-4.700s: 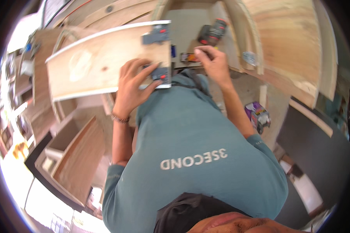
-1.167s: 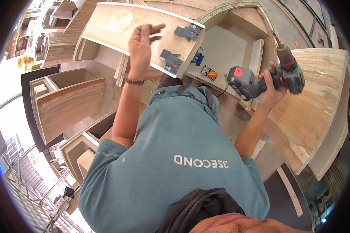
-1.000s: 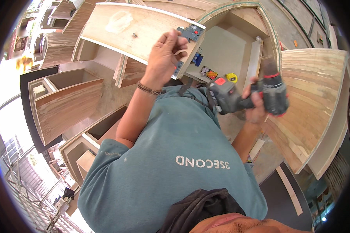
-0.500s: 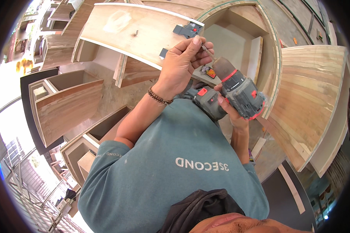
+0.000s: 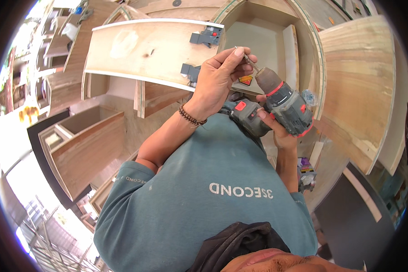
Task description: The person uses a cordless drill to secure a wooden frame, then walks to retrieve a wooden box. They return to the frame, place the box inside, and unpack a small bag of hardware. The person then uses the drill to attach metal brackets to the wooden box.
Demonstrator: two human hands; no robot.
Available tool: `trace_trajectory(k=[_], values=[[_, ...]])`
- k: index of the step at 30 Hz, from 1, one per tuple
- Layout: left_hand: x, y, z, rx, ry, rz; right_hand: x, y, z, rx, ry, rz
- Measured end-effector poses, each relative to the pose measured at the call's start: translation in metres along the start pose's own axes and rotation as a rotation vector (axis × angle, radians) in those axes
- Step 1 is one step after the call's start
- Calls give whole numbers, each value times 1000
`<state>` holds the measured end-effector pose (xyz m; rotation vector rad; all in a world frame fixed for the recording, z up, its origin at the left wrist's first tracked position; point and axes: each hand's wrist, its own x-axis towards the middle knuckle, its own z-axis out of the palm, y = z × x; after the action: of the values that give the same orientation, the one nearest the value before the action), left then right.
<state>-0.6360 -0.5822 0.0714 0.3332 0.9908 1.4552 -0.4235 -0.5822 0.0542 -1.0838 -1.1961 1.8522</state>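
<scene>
A grey-red drill [image 5: 289, 110] points up-left, slim bit [image 5: 252, 64] apparently fitted.

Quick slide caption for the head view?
Left hand pinches the bit of a cordless drill held in the right hand, near a white-edged wooden panel.

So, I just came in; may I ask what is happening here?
A person holds a cordless drill in the right hand, while the left hand pinches the slim metal bit at its front. Beyond the hands, a white-edged wooden panel carries two grey fittings near its right end, the nearer one partly hidden by the left hand.
</scene>
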Motion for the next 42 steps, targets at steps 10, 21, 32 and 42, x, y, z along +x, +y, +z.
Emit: trace_trajectory(k=[10, 21, 32, 42], values=[[14, 18, -16, 316, -220, -132, -9, 8, 32, 71, 260, -63], [69, 72, -111, 1848, -444, 836, -16, 20, 52, 112, 446, -72], [86, 70, -123, 1812, -511, 895, -16, 22, 60, 137, 499, -58], [86, 68, -125, 1747, -522, 893, -7, 13, 62, 119, 490, -67]])
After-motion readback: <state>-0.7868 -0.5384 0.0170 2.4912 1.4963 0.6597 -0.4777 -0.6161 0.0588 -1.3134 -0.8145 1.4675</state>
